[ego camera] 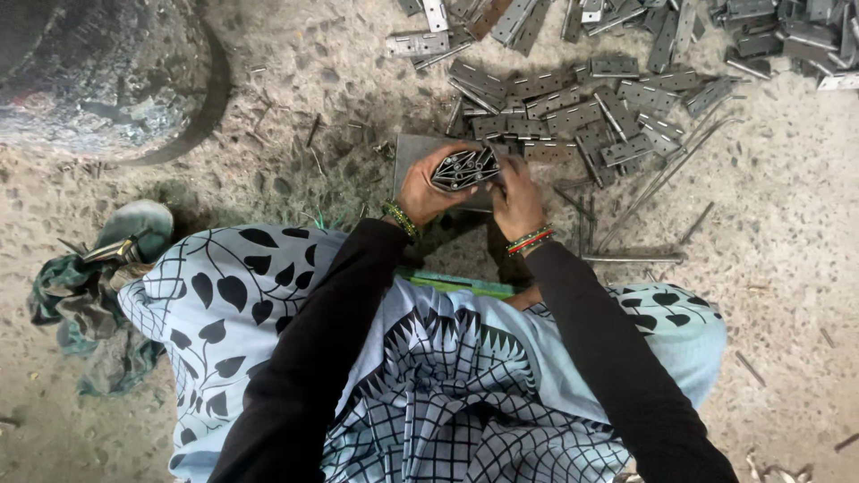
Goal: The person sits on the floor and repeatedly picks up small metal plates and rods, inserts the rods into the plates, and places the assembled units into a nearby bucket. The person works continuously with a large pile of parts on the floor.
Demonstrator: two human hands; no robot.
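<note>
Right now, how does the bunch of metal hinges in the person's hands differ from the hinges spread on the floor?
The held stack of hinges is packed tight, edges up, gripped between the left hand and right hand. The loose hinges lie flat and scattered on the gritty floor, untouched, faces showing screw holes. Both look like the same grey metal.

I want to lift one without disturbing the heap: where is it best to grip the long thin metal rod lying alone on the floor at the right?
Probably pinch the metal rod near its middle, from above: it lies flat, with bare floor on both long sides.
</note>
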